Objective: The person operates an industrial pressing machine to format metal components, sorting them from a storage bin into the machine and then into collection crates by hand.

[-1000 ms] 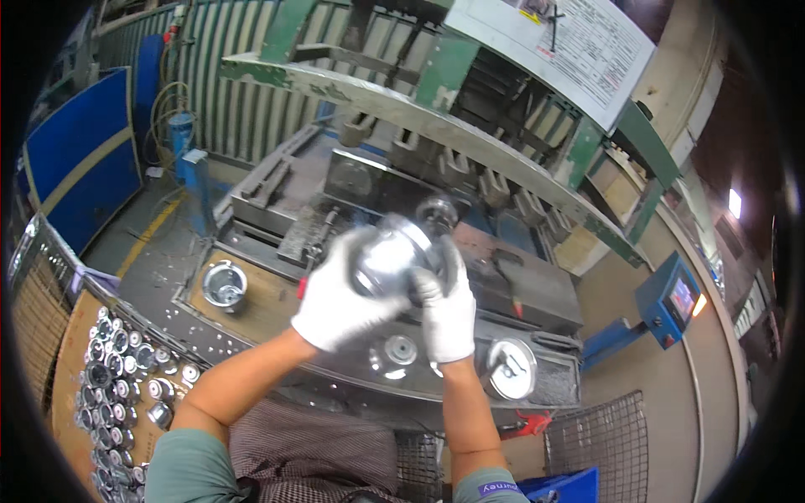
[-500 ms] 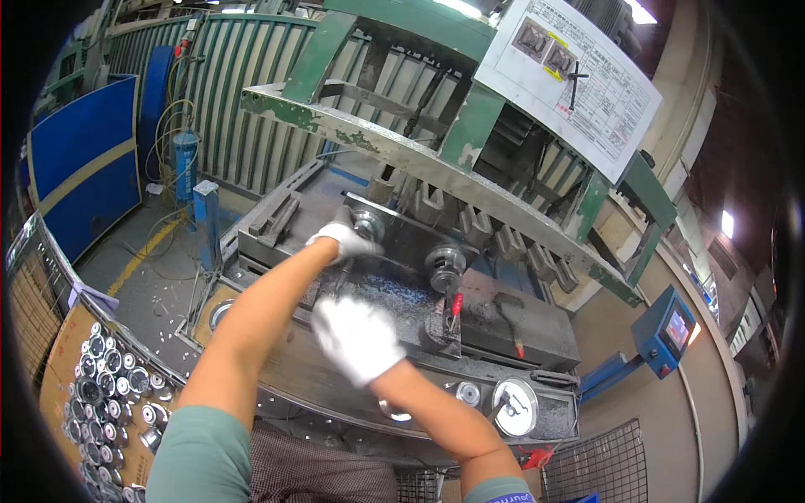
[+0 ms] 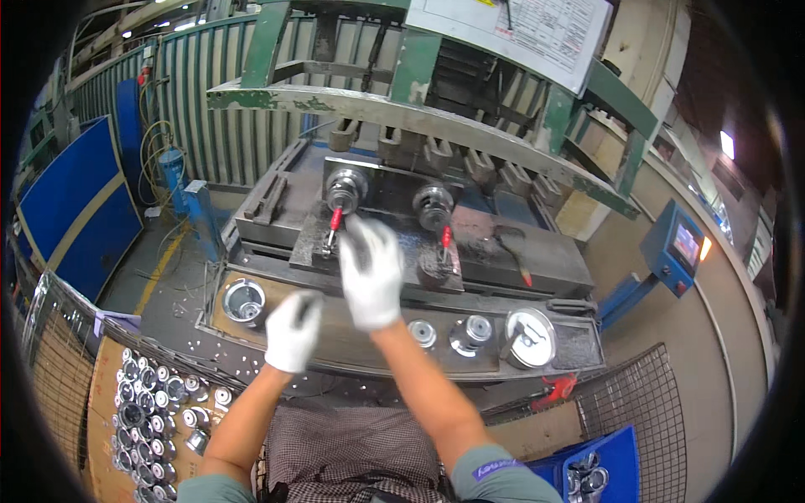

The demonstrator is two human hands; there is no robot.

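Closest in, bottom left, there's a crate of shiny round metal parts (image 3: 142, 411) packed in rows, and a blue bin (image 3: 599, 469) with a few more at bottom right; both forearms come up from the lower edge in white work gloves; the left hand (image 3: 292, 333) hovers low over the front edge of the worktop (image 3: 352, 348), fingers curled loosely and nothing in them as far as I can see, with an open metal cup (image 3: 243, 300) sitting just beside it on the left, near but not touching; the right hand (image 3: 370, 272) is further out and higher, fingers (image 3: 359, 239) spread wide and empty, a bit motion-blurred so I can't tell whether it touches anything; along the same worktop to the right sit a small round disc (image 3: 422, 333), a stubby cylinder part (image 3: 471, 333) and a bigger round lid-like piece (image 3: 528, 337), all apart from both hands; past the fingertips is the dark machine bed with two round fixtures, the left fixture (image 3: 346, 186) just beyond the right hand and the right fixture (image 3: 433, 204) off to its side, each with a red-handled clamp lever (image 3: 334, 222) below it; further back a worn green frame (image 3: 419, 121), and a blue control box (image 3: 679, 247) off to the far right.
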